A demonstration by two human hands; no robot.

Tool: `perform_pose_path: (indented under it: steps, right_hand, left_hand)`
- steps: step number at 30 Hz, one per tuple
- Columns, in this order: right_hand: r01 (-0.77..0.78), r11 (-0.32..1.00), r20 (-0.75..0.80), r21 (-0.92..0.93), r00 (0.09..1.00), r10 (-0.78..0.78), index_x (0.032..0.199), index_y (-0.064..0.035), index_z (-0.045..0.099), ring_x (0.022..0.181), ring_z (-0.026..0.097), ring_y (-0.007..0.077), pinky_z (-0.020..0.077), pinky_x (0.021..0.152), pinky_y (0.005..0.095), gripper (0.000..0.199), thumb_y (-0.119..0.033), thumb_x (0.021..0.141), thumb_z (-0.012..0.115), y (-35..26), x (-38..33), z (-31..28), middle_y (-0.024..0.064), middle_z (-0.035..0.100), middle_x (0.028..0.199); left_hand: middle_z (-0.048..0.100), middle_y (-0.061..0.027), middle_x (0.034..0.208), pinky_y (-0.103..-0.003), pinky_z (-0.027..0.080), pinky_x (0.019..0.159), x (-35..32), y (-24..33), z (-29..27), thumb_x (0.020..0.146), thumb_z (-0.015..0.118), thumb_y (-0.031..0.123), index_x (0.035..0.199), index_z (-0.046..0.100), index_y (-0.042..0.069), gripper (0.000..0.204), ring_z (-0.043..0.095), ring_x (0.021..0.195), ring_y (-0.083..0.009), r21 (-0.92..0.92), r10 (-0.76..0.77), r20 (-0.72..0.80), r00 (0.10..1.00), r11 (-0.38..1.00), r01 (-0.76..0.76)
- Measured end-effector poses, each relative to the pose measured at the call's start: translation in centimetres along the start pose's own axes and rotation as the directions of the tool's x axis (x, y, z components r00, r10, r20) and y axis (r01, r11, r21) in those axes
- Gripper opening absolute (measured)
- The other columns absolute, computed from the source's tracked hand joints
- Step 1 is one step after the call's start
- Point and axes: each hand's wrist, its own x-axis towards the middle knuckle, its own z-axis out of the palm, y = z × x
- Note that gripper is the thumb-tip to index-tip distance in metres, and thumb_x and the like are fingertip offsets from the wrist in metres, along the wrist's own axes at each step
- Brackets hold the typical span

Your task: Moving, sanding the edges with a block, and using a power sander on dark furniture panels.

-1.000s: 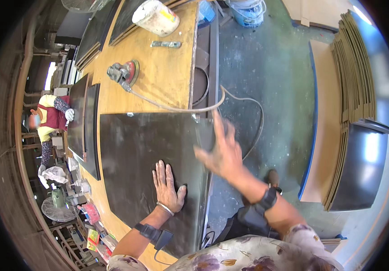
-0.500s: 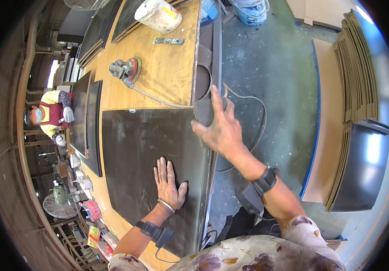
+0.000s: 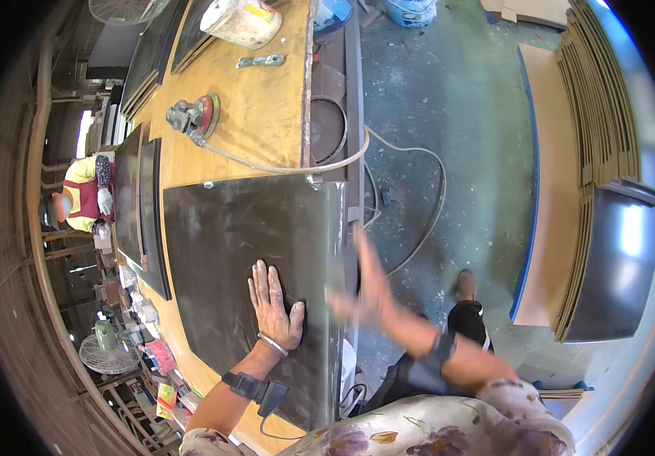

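A large dark panel (image 3: pixel 225 235) lies on the wooden workbench (image 3: pixel 259 99), with pale dusty marks along its right edge. My left hand (image 3: pixel 276 310) rests flat on its top face, fingers stretched out. At the right edge of the panel, my right hand (image 3: pixel 377 296) is smeared by motion. A dark grey block (image 3: pixel 349 268) shows between its thumb and fingers, pressed to the edge; its outline is blurred. Beyond the panel's far edge sits a round sander (image 3: pixel 194 118) with a red rim, its hose (image 3: pixel 282 169) running over the bench edge.
A stained white bucket (image 3: pixel 240 23) and a scraper (image 3: pixel 261 61) stand farther along the bench. Across the bench, a person (image 3: pixel 88 194) works at other dark panels (image 3: pixel 131 201). Stacked boards (image 3: pixel 597 114) lean at the right; the hose loops over the floor (image 3: pixel 479 159).
My right hand has slid back along the panel's right edge toward me with the block. My left hand stays flat on the panel. A foot has come into view on the floor.
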Motion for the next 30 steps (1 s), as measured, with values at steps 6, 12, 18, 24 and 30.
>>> perform_pose_path:
  steps: [6, 12, 18, 24, 30]
  right_hand:
    - [-0.020, 0.974, -0.056, 0.227, 0.998, 0.033, 0.139, 0.0052, 0.014, 0.133, 0.022, 0.0377, 0.0174, 0.109, 0.0437, 0.096, -0.033, 0.068, 0.067, 1.1, -0.7, 0.5, 0.0250, 0.021, 0.143]
    - [0.025, 0.934, -0.073, 0.355, 0.997, 0.001, 0.139, 0.0067, 0.011, 0.136, 0.018, 0.0317, 0.0153, 0.110, 0.0386, 0.090, -0.036, 0.077, 0.060, 0.5, 10.8, -3.2, 0.0248, 0.017, 0.145]
    - [-0.090, 0.928, -0.021, 0.362, 0.994, 0.105, 0.140, 0.0032, 0.015, 0.134, 0.020, 0.0344, 0.0166, 0.110, 0.0439, 0.098, -0.038, 0.068, 0.067, -0.2, -8.2, 3.5, 0.0240, 0.021, 0.144]
    - [-0.025, 0.914, -0.143, 0.406, 0.986, 0.090, 0.139, 0.0052, 0.017, 0.132, 0.026, 0.0329, 0.0203, 0.108, 0.0395, 0.086, -0.034, 0.077, 0.062, 1.0, 12.0, -4.0, 0.0256, 0.024, 0.142]
    - [0.096, 0.990, -0.196, 0.107, 0.978, -0.073, 0.139, 0.0056, 0.016, 0.131, 0.027, 0.0374, 0.0208, 0.108, 0.0418, 0.089, -0.029, 0.073, 0.065, 0.9, -6.7, 3.8, 0.0265, 0.024, 0.142]
  left_hand:
    - [0.009, -0.0261, 0.146, -0.052, 0.006, 0.108, 0.2, 0.5, 0.1, 0.087, 0.038, 0.040, 0.141, 0.013, -0.003, 0.074, 0.010, 0.135, -0.0410, -0.019, 0.028, -0.018, 0.999, 0.999, -0.028]
    - [0.010, -0.0261, 0.146, -0.051, 0.007, 0.108, 0.6, 0.3, 0.1, 0.088, 0.037, 0.041, 0.141, 0.013, -0.003, 0.073, 0.011, 0.136, -0.0398, -0.009, 0.036, -0.005, 0.999, 0.999, -0.036]
    - [0.011, -0.0253, 0.146, -0.051, 0.007, 0.109, 0.1, 0.0, -0.1, 0.088, 0.036, 0.044, 0.141, 0.014, -0.003, 0.074, 0.012, 0.136, -0.0395, -0.002, 0.024, -0.019, 1.000, 1.000, -0.024]
    - [0.011, -0.0242, 0.147, -0.050, 0.007, 0.109, 0.6, 0.9, 0.9, 0.087, 0.038, 0.042, 0.141, 0.015, -0.002, 0.073, 0.011, 0.136, -0.0384, -0.020, 0.029, -0.031, 0.999, 0.999, -0.029]
    - [0.014, -0.0209, 0.147, -0.049, 0.009, 0.109, -0.1, -0.1, 0.6, 0.088, 0.043, 0.037, 0.141, 0.017, 0.001, 0.070, 0.013, 0.136, -0.0354, 0.020, 0.029, -0.087, 0.996, 0.999, -0.027]
